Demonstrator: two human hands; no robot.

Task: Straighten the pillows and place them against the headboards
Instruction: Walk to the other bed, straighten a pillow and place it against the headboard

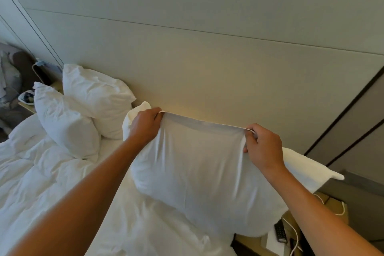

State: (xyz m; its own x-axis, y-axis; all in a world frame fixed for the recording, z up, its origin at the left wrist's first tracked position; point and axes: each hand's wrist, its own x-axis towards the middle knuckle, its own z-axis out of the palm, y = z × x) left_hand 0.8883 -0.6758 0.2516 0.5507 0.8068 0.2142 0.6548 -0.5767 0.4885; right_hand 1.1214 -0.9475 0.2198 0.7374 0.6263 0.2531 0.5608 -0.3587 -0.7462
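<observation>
Pillow (199, 172) held up lengthwise over the bed (41, 172), left hand (145, 125) and right hand (264, 145) closed on its top hem; headboard (207, 72) lies at twelve o'clock, just beyond.

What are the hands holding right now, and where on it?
Both hold one white pillow by its top edge: left hand at the upper left corner, right hand at the upper right.

No legible text, label, brand, number or sign is present. The remote control (280, 233) on the bedside tabletop (249, 242) carries a keypad, but its markings are too small and blurred to read.
</observation>
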